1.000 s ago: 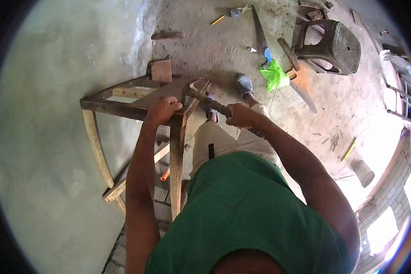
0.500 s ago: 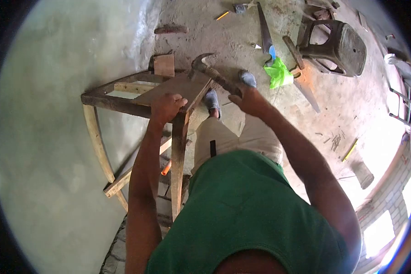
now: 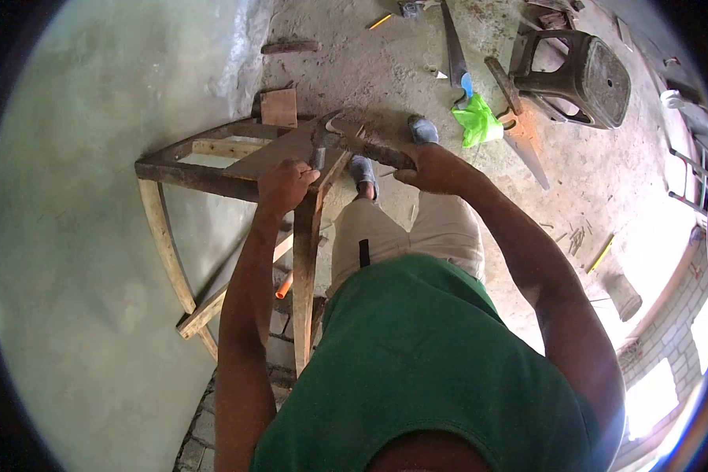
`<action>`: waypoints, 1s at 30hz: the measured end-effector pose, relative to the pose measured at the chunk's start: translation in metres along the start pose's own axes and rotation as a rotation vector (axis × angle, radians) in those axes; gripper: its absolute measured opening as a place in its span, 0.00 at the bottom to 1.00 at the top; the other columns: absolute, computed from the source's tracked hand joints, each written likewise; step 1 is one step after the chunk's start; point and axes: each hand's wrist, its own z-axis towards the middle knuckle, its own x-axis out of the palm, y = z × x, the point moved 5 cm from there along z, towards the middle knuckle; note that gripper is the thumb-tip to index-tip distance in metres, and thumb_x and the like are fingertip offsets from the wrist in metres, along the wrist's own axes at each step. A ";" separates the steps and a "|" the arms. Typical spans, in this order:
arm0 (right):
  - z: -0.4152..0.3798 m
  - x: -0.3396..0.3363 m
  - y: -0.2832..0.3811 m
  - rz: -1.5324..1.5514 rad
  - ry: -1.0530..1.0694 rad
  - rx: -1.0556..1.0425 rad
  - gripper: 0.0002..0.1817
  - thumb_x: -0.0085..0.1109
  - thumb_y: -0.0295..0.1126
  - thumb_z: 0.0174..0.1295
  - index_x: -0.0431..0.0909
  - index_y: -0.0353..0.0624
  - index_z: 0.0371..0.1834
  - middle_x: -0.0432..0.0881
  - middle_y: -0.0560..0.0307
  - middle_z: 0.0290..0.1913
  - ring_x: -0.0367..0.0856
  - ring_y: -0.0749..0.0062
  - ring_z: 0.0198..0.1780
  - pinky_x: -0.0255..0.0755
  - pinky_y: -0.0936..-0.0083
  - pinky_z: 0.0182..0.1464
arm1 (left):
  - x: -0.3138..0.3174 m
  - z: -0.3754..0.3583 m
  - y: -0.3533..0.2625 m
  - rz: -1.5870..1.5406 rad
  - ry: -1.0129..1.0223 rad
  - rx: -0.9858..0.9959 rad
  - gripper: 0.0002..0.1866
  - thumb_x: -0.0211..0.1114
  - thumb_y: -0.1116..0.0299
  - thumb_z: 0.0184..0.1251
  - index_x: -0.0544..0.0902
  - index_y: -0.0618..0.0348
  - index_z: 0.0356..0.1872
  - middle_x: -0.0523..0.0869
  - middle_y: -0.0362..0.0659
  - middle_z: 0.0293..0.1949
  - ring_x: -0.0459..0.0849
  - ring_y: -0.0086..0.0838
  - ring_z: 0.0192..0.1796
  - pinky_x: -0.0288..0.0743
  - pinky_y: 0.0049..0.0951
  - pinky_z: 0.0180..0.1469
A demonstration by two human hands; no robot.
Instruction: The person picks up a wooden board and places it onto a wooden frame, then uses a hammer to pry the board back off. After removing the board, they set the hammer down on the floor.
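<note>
My right hand [image 3: 434, 169] is wrapped round the handle of a claw hammer [image 3: 377, 151]. The hammer's head is over the near corner of a wooden frame [image 3: 204, 179], with its striking face down beside my left fingers. My left hand [image 3: 285, 187] rests at that corner, above a leg, its fingers pinched together. Whatever they hold, if anything, is too small to make out. A brown board [image 3: 271, 153] covers part of the frame's top, beside the left hand. At the far side a small wood piece [image 3: 278, 108] stands against the frame.
A grey wall [image 3: 79, 236] borders the frame on the left. On the floor lie a blue-handled saw [image 3: 456, 55], a green plastic bag [image 3: 477, 122], another handsaw [image 3: 525, 149] and a pencil [image 3: 380, 22]. A dark plastic stool [image 3: 586, 79] lies tipped over at upper right.
The hammer head has come down and left, closer to my left fingers, as my right hand shifted slightly. My left hand has stayed at the frame's corner.
</note>
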 end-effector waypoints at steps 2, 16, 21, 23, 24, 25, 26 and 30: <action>0.000 -0.010 0.004 0.015 -0.036 0.025 0.23 0.62 0.43 0.57 0.74 0.31 0.44 0.80 0.33 0.35 0.80 0.42 0.41 0.73 0.57 0.44 | 0.000 0.002 0.000 0.014 -0.022 0.025 0.17 0.60 0.50 0.60 0.86 0.51 0.34 0.84 0.46 0.40 0.83 0.46 0.42 0.76 0.46 0.45; 0.008 -0.030 -0.015 0.057 -0.260 0.046 0.25 0.61 0.43 0.56 0.74 0.31 0.46 0.80 0.31 0.37 0.80 0.41 0.42 0.73 0.57 0.46 | -0.009 0.006 0.020 -0.167 -0.211 0.556 0.16 0.55 0.58 0.67 0.81 0.59 0.43 0.83 0.48 0.35 0.83 0.39 0.38 0.76 0.41 0.45; 0.022 0.016 -0.023 -0.059 -0.086 -0.029 0.21 0.59 0.40 0.56 0.74 0.32 0.44 0.80 0.33 0.36 0.81 0.41 0.42 0.73 0.55 0.45 | -0.013 0.005 0.032 -0.456 -0.081 0.001 0.15 0.49 0.63 0.69 0.78 0.62 0.43 0.73 0.42 0.26 0.71 0.27 0.27 0.69 0.31 0.34; 0.007 0.010 0.014 -0.012 0.094 -0.038 0.23 0.59 0.43 0.55 0.74 0.31 0.41 0.80 0.33 0.35 0.80 0.40 0.41 0.73 0.54 0.46 | -0.010 0.006 0.038 -0.521 -0.066 -0.094 0.15 0.49 0.63 0.69 0.79 0.63 0.43 0.73 0.42 0.25 0.71 0.27 0.27 0.69 0.31 0.33; 0.008 0.008 0.010 -0.020 0.057 -0.014 0.23 0.60 0.44 0.56 0.73 0.30 0.41 0.81 0.33 0.34 0.80 0.40 0.41 0.73 0.55 0.46 | -0.009 0.007 0.040 -0.585 -0.046 -0.185 0.16 0.49 0.63 0.68 0.79 0.63 0.43 0.73 0.42 0.24 0.72 0.26 0.27 0.68 0.30 0.32; 0.009 0.003 0.005 -0.029 0.019 0.009 0.24 0.60 0.44 0.56 0.73 0.30 0.41 0.81 0.34 0.34 0.81 0.41 0.41 0.73 0.55 0.45 | -0.011 0.007 0.040 -0.586 -0.050 -0.183 0.16 0.49 0.63 0.68 0.79 0.63 0.43 0.73 0.42 0.24 0.72 0.26 0.27 0.68 0.30 0.32; 0.012 -0.001 0.000 -0.030 0.019 0.008 0.24 0.60 0.44 0.56 0.73 0.30 0.41 0.81 0.34 0.34 0.81 0.41 0.41 0.73 0.55 0.45 | -0.013 0.007 0.038 -0.588 -0.064 -0.153 0.16 0.49 0.62 0.68 0.80 0.64 0.42 0.73 0.41 0.23 0.72 0.26 0.26 0.69 0.30 0.32; 0.016 -0.045 0.008 0.039 -0.206 0.085 0.24 0.61 0.43 0.56 0.74 0.30 0.42 0.81 0.35 0.32 0.82 0.44 0.39 0.74 0.55 0.43 | -0.009 0.007 0.041 -0.702 -0.039 -0.163 0.16 0.51 0.61 0.68 0.79 0.65 0.42 0.67 0.34 0.20 0.65 0.21 0.24 0.62 0.25 0.29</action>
